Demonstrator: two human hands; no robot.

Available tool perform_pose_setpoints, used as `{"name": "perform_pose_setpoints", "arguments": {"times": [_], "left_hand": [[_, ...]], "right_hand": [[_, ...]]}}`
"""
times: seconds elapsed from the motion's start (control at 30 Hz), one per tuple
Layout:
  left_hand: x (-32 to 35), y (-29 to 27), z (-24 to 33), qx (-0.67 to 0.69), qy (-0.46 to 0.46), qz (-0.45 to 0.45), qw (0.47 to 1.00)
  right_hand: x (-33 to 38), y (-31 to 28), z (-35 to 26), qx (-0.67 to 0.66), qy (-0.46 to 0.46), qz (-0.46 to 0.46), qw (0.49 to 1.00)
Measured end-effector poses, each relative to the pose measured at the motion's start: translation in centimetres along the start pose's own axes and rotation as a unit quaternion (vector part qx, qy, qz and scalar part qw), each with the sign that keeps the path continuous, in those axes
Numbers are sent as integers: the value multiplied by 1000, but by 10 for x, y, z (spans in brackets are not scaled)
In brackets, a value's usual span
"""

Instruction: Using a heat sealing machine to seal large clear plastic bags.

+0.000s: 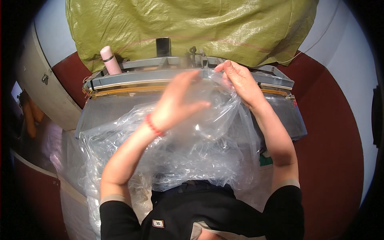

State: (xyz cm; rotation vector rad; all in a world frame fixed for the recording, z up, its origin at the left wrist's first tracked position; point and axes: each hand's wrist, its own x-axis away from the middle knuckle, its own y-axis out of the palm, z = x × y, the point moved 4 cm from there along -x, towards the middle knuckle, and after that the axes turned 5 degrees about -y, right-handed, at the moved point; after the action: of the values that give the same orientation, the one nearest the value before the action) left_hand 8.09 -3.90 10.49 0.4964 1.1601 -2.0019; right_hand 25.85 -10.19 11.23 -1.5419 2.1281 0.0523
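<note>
A big crumpled sheet of clear plastic film (200,156) spreads over the machine's dark table and hangs down over my lap. My right hand (240,82) pinches a gathered edge of the film near the machine's grey metal bar (152,77). Above the film, my left hand (176,102), with a red bracelet at the wrist, has its thumb and fingers spread apart and is smeared by motion. Nothing shows between its fingers. The bar belongs to a long bench machine that looks like a bag sealer, with an orange strip (132,91) along its front.
Behind the bar stand a pink bottle (110,61) and a dark phone (163,47), propped upright. A large yellow-green woven sheet (192,28) covers the back. On the left is a door (50,76) with a metal handle; a dark red and white wall (332,112) runs along the right.
</note>
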Motion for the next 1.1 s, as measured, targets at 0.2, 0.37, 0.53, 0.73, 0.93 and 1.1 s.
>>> {"name": "perform_pose_setpoints", "arguments": {"times": [0.2, 0.37, 0.53, 0.73, 0.93, 1.1], "left_hand": [[-20, 19, -23, 259, -137, 70, 954], [-17, 12, -25, 195, -120, 88, 969], [-13, 6, -27, 171, -65, 129, 975], [-9, 2, -34, 168, -70, 131, 975], [9, -7, -43, 211, -203, -162, 942], [69, -28, -54, 134, -98, -334, 928]], "right_hand": [[13, -14, -10, -26, 7, -37, 999], [0, -15, -12, 15, -66, -53, 996], [-13, 4, -3, -39, -29, -57, 997], [-18, 38, 0, -58, -19, -112, 992], [-22, 36, 47, -173, -7, -32, 984], [26, -83, 164, -320, 35, 263, 910]]}}
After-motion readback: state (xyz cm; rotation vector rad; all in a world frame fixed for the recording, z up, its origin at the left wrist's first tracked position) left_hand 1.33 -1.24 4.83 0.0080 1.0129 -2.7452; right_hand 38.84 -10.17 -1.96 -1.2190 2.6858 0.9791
